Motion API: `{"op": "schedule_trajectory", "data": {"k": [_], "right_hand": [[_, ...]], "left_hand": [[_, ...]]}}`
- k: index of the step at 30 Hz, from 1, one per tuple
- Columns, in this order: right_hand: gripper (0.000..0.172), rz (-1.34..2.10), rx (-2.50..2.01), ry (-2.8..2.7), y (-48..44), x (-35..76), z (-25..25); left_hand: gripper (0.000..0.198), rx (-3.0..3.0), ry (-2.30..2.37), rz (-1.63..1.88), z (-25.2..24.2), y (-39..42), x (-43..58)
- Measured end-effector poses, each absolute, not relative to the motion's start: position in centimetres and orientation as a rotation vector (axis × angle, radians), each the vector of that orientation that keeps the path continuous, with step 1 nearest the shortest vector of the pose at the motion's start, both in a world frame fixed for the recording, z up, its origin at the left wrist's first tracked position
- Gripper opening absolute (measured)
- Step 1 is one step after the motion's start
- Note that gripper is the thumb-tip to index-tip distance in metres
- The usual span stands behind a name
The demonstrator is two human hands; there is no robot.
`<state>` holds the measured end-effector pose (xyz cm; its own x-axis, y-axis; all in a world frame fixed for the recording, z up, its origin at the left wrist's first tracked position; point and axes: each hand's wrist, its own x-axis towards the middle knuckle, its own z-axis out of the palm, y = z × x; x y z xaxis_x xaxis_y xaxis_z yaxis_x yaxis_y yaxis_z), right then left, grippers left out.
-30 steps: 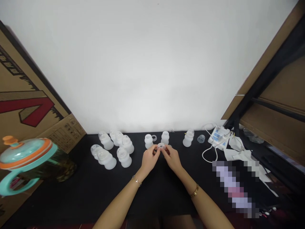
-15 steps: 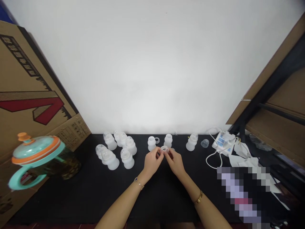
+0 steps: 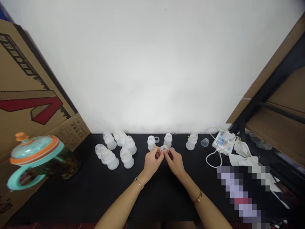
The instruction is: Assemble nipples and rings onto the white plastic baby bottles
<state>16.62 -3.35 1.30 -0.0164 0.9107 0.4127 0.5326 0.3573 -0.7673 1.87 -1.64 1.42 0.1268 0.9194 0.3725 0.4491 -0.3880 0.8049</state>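
**Clear plastic ring point(image 3: 164, 148) pinched between both hands, middle of the bench**

Left hand point(image 3: 152, 160) and right hand point(image 3: 175, 162) up close together near the back of the black bench point(image 3: 71, 197), nowhere near spread, fingers curled in and fingertips on the ring from both sides. Ring partly covered by those fingers, so inner edge and any fine detail pretty hard to make out. Just past the right hand, a small clear bit point(image 3: 172, 149), mostly hidden, no clue what exactly.

Right behind the hands, two frosted bottles point(image 3: 151, 143), with a smaller ring point(image 3: 157, 139) touching the left one. Over toward the left, a tight cluster of similar frosted bottles point(image 3: 126, 158) with clear tops, overlapping enough to make counting iffy. Toward the right, one more bottle point(image 3: 192, 142), a clear cup point(image 3: 204, 142), then a white corded device point(image 3: 224, 141) beside white cloth point(image 3: 243, 157). Front right corner just a pixelated blur point(image 3: 243, 194), unreadable. Far left, a teal-and-orange lidded jug point(image 3: 35, 152) in front of a cardboard box point(image 3: 30, 95).
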Motion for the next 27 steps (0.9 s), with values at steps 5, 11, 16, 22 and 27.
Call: {"op": "schedule_trajectory", "data": {"k": [5,11,16,22,27], "right_hand": [[0.030,0.499,-1.290,-1.688,-3.56,16.61,1.44],[0.028,0.502,-1.257,-1.686,-3.61,16.65,1.46],[0.028,0.511,-1.255,-1.678,-3.74,16.59,1.57],[0.029,0.572,-1.238,-1.656,-3.83,16.59,1.64],[0.030,0.601,-1.229,-1.649,-3.83,16.57,1.68]], "left_hand": [[0.023,1.882,1.289,1.245,1.39,-1.77,1.89],[0.026,1.860,1.275,1.268,1.12,-1.69,2.01],[0.026,1.851,1.244,1.269,1.34,-1.83,2.01],[0.025,1.857,1.211,1.268,1.49,-2.05,1.96],[0.026,1.876,1.199,1.272,1.51,-2.10,1.93]]}}
